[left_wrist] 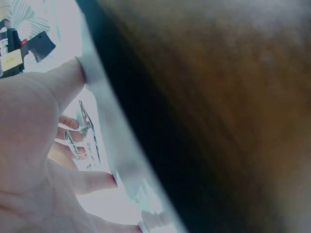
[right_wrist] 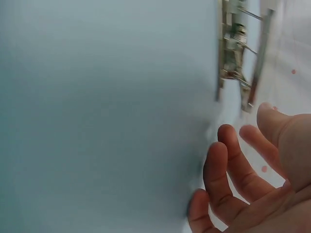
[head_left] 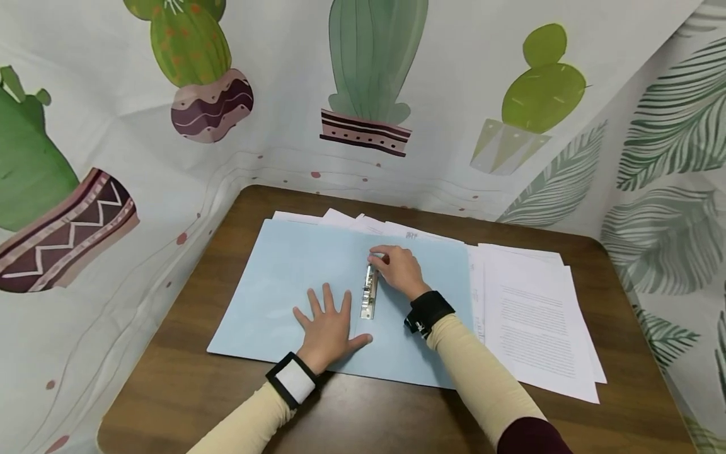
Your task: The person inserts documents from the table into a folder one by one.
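Note:
A light blue folder (head_left: 295, 271) lies spread open on the wooden table, with a metal lever clip (head_left: 368, 293) fixed near its middle. My left hand (head_left: 329, 331) rests on the folder's near part, left of the clip, its fingers spread. At the clip's far end is my right hand (head_left: 401, 271), thumb and fingers loosely bent. The right wrist view shows a raised bar on the clip (right_wrist: 238, 53); the thumb (right_wrist: 272, 119) and bent fingers (right_wrist: 243, 170) are close to its end, with a gap between them.
Printed sheets (head_left: 539, 315) lie in a stack at the folder's right side. More papers (head_left: 340, 218) stick out past its far edge. The brown table (head_left: 164, 372) backs onto a hanging cloth (head_left: 272, 126) printed with cacti.

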### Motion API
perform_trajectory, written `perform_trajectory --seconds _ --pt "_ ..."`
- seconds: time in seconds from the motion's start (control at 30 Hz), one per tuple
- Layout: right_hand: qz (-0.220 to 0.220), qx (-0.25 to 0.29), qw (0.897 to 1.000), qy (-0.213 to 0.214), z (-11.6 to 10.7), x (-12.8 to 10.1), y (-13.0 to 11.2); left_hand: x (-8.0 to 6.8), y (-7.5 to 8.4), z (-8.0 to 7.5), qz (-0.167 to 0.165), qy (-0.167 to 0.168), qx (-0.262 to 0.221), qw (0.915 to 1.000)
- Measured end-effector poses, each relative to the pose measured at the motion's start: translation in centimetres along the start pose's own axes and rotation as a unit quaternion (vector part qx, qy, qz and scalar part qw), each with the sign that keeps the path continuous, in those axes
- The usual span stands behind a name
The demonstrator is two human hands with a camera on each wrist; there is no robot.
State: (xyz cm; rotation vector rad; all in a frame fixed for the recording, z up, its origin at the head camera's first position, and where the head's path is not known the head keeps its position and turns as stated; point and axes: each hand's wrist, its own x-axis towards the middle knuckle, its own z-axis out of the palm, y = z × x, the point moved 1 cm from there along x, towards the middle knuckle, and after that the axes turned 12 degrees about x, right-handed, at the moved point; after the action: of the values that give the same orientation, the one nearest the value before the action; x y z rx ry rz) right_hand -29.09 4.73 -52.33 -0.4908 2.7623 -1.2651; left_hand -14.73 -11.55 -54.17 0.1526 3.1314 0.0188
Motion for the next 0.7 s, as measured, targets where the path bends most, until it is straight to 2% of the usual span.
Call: perform_trajectory --seconds 0.2,0.33,0.53,0.7 --pt "-0.022 0.023 0.999 0.037 -3.6 -1.3 0.2 0.1 0.2 0.3 0.003 -0.006 -0.015 0.9999" --pt "-0.014 0.03 0.997 0.076 -6.8 -2.5 1.2 0.0 -0.2 0.3 0.003 -0.012 -0.023 0.9997" --pt "0.029 0.018 0.989 0.146 -13.1 -5.7 5.7 0.1 0.0 0.2 0.011 -0.019 -0.04 0.999" --pt "0.099 -0.021 0.979 0.175 -18.4 -9.5 10.3 0.4 0.4 0.2 0.019 -0.02 -0.047 0.9985"
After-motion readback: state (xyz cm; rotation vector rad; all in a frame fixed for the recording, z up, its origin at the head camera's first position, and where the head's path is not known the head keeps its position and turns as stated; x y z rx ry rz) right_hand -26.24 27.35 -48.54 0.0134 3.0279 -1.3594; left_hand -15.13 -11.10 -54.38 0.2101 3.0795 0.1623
